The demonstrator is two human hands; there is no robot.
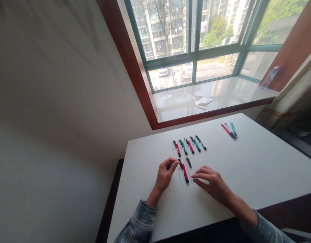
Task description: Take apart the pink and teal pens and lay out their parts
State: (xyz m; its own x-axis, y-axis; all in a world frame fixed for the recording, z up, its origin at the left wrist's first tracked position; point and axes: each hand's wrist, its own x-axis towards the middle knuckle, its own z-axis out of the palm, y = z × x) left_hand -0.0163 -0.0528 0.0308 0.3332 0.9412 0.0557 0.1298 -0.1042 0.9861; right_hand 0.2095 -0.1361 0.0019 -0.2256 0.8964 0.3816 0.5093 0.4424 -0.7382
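Just pens (185, 173) in clear plastic sleeves (180, 176)

No legible text or labels, any print on the pens (185, 172) too small to read

White wall (44, 111) at left; bay window (193, 40) in dark reddish wood frame (131, 67), glossy white sill (221, 94); patterned curtain (289, 91) right; white table (261, 162) below; daylight entering.
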